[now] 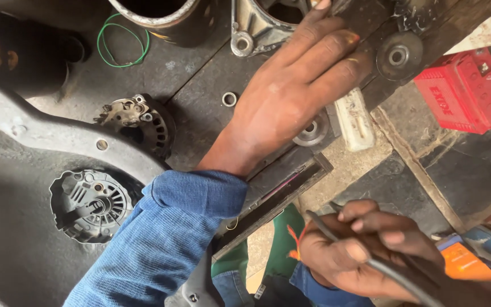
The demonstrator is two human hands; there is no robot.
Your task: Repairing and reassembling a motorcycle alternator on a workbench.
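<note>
at nine o'clock, an alternator end cover point(91, 204) sits fins-up on a big grey cast housing point(18, 131). just above it, toward ten, a second alternator part point(137, 116) lies on the dark workbench point(160, 74), and a loop of green wire point(121, 41) rests at eleven beside a dark cylinder point(166, 14). moving centre now: the blue sleeve point(166, 239) runs up from six, and the left hand point(291, 94) is stretched out flat toward one o'clock, fingers loose and spread, nothing gripped, fingertips lying on the wooden plank. a small washer point(229, 99) lies just left of the wrist, a metal bracket point(257, 28) at twelve. under the palm's right edge, a pulley disc point(312, 132) peeks out, touching a pale block point(354, 119). another round disc point(399, 55) sits at one o'clock, near the fingertips. over at five, the right hand point(365, 250) is curled tight around a dark cable point(393, 273), thumb pressed on top. a red battery point(462, 91) sits at two o'clock, well apart.
</note>
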